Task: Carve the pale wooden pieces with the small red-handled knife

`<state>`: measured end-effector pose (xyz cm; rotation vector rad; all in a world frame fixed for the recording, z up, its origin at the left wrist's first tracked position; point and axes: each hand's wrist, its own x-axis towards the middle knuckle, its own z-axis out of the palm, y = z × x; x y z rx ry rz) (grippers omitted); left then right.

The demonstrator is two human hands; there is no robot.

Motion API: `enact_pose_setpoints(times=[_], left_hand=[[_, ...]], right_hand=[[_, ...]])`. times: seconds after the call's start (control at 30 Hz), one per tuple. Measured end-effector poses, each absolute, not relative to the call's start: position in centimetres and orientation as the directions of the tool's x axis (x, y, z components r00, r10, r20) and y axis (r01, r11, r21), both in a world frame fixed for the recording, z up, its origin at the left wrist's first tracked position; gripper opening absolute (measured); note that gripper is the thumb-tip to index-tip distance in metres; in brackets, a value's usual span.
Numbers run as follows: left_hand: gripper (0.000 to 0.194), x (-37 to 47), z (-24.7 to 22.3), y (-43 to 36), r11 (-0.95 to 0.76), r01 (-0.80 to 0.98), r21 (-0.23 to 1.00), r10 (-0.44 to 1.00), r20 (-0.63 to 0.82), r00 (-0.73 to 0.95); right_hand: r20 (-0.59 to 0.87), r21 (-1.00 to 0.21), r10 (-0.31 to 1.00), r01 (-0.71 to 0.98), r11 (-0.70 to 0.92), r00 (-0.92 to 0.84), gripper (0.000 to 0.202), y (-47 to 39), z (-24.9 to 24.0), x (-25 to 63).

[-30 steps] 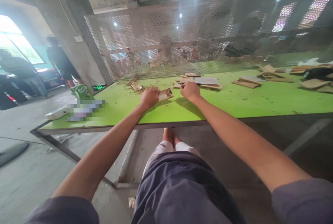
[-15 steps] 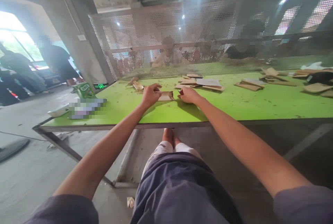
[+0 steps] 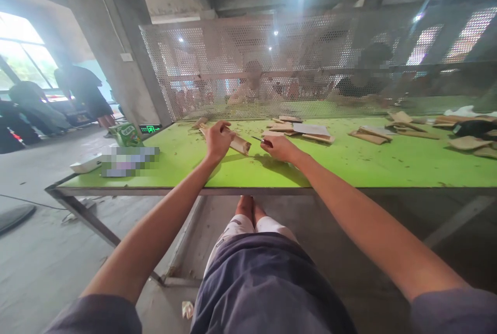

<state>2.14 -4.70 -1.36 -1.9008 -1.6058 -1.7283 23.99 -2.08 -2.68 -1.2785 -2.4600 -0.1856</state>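
My left hand [image 3: 219, 141] is closed on a light brown, bark-like piece [image 3: 240, 145] over the green table [image 3: 186, 168]. The piece's right end, darker and ragged, sticks out toward my right hand and slants down. My right hand [image 3: 277, 147] is closed round a small blade-like tool [image 3: 257, 139], whose thin tip points left at the piece without touching it. Behind my left hand, another pale piece [image 3: 202, 126] lies among brown crumbs. Several flat brown pieces [image 3: 281, 127] are piled beyond my right hand, with a whitish one [image 3: 311, 130] on top.
More brown pieces [image 3: 370, 134] lie to the right, near a black object [image 3: 476, 128]. A green box [image 3: 126, 134] and a white tray [image 3: 86, 164] sit at the left end. A perforated metal screen [image 3: 233, 75] stands behind the table; people are beyond it and at far left.
The piece in my left hand has turned, its right end now lower and nearer to me. My right hand has shifted slightly left and down, and the tool's tip shows more clearly.
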Motion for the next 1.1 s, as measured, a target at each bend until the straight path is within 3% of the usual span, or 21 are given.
enact_pose_setpoints(times=[0.1,0.47,0.87,1.1], left_hand=[[0.024,2.2,-0.8,-5.2,-0.445,0.754,0.483,0.542,0.815,-0.203],[0.016,2.3,-1.1,-4.3,-0.414,0.844,0.342,0.549,0.833,-0.068],[0.019,0.5,-0.6,-2.9,-0.358,0.877,0.321,0.643,0.766,-0.018],[0.024,0.1,0.6,-1.3,-0.282,0.936,0.210,0.724,0.687,0.064]], right_hand=[[0.354,-0.002,0.748,0.799,0.601,-0.561,0.036,-2.7,-2.9,23.4],[0.312,0.121,0.764,0.821,0.558,-0.565,0.044,-3.5,-3.4,22.0],[0.273,0.150,0.766,0.813,0.563,-0.582,0.045,-3.1,-3.0,21.3],[0.212,0.135,0.753,0.782,0.608,-0.623,0.051,-2.0,-2.3,20.7]])
